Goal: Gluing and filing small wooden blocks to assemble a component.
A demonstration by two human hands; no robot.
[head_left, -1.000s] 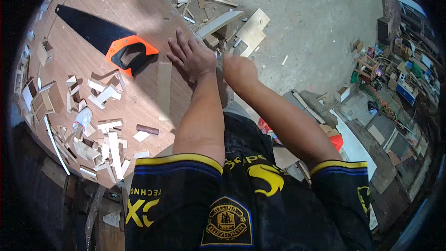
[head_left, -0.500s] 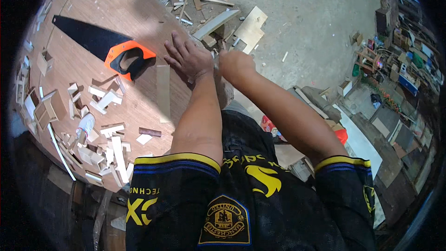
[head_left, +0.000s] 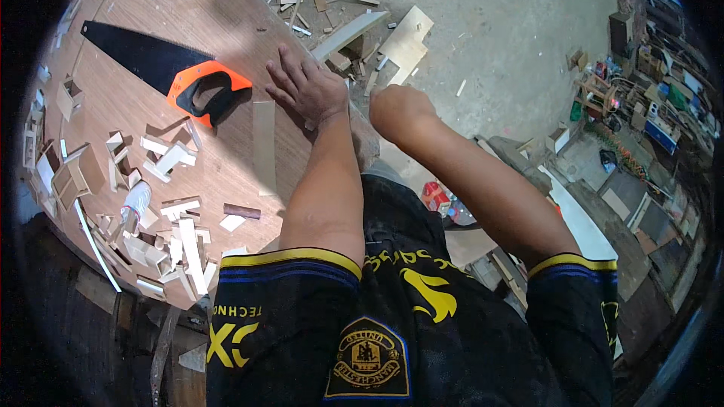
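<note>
With fingers spread, my left hand (head_left: 311, 94) lies at the right edge of the wooden table (head_left: 226, 11); anything under its palm is hidden. Just beyond that edge, my right hand (head_left: 403, 113) is closed in a fist over the floor, and what it grips, if anything, does not show. A handsaw (head_left: 181, 83) with a dark blade and an orange and black handle lies flat to the left of my left hand. A thin pale wood strip (head_left: 264, 147) lies between the saw and my left forearm.
Small wooden offcuts (head_left: 170, 158) and a box-like wooden piece (head_left: 75, 177) crowd the table's left and near side, beside a dark brown short stick (head_left: 242, 211). Boards and scraps, including a notched pale board (head_left: 407, 44), lie on the floor ahead. Clutter (head_left: 648, 120) lines the far right.
My right fist has moved right, farther from my left hand and the table edge. My left hand keeps its place on the table. The view has shifted slightly.
</note>
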